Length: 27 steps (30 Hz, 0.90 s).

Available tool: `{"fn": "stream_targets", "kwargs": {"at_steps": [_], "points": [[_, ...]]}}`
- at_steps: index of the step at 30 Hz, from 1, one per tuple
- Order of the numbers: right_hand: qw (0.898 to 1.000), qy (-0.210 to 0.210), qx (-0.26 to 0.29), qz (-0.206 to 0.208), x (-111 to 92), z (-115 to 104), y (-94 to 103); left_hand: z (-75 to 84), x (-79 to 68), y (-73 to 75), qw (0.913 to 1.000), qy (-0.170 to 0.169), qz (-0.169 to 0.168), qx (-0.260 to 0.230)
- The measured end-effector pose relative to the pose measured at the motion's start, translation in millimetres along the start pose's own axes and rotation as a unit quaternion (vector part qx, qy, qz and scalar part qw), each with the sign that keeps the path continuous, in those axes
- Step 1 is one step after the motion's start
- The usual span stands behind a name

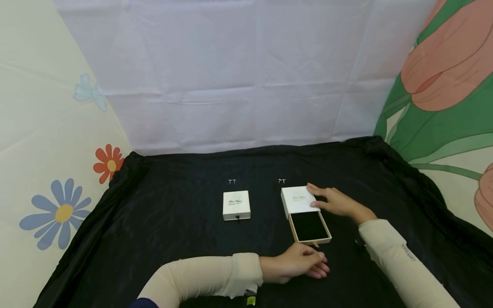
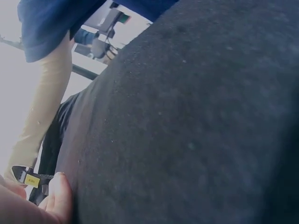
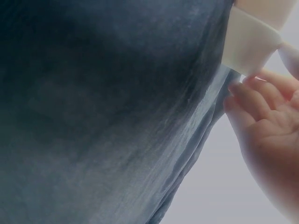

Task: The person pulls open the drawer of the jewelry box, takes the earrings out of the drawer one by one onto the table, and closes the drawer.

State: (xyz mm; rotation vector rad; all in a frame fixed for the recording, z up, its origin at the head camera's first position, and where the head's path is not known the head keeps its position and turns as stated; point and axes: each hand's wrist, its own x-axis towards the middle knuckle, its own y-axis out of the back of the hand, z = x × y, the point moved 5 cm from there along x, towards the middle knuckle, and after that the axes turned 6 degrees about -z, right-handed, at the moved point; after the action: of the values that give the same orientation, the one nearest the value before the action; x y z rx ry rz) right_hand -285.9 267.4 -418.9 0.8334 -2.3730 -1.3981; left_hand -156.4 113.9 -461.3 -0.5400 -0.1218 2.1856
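A white drawer-style gift box (image 1: 298,199) lies on the black cloth, right of the middle. Its drawer (image 1: 323,240), with a pale rim and a black lining, is pulled out toward me. My right hand (image 1: 339,203) holds the outer sleeve at its right side. In the right wrist view, that hand's fingers (image 3: 252,100) reach to the edge of the white box (image 3: 250,42). Just in front of the drawer, by a small ribbon tab (image 1: 316,245), is my left hand (image 1: 294,262), fingers relaxed and holding nothing. The left wrist view shows it low in the corner.
A second white box (image 1: 236,205), closed, lies to the left. Behind each box is a pair of tiny silvery T-shaped pieces, one left pair (image 1: 232,181) and one right pair (image 1: 282,181). A white backdrop (image 1: 239,85) rises beyond the black cloth (image 1: 173,192).
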Motion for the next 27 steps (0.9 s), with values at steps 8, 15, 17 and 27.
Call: {"fn": "stream_targets", "kwargs": {"at_steps": [8, 15, 17, 27], "points": [[1.0, -0.01, 0.002, 0.0, 1, 5, 0.7, -4.9, 12.2, -2.0, 0.997, 0.03, 0.027, -0.065], [1.0, -0.014, 0.004, -0.003, 0, 4, 0.1, -7.5, 18.1, -1.4, 0.9943, 0.041, 0.043, -0.089], [1.0, -0.013, 0.007, -0.003, 0, 4, 0.3, -7.6, 19.2, -1.4, 0.994, 0.043, 0.044, -0.091], [1.0, -0.007, 0.003, -0.001, 0, 6, -0.8, -7.7, 22.9, -1.2, 0.9915, 0.048, 0.046, -0.112]]}}
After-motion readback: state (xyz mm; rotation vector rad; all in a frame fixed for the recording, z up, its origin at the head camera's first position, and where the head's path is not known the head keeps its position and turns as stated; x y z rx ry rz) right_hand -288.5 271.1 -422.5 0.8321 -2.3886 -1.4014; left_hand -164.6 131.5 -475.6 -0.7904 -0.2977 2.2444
